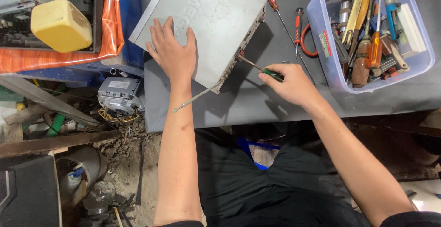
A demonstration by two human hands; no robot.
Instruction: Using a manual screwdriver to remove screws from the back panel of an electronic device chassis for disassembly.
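From the head view, the left hand (172, 48) lies flat and open on a grey metal box (202, 22) in the upper middle of the frame. The right hand (289, 83) grips a green-handled screwdriver (259, 68), its tip touching the box's side. A tub of tools (321, 48) sits at the upper right on the dark counter (257, 103).
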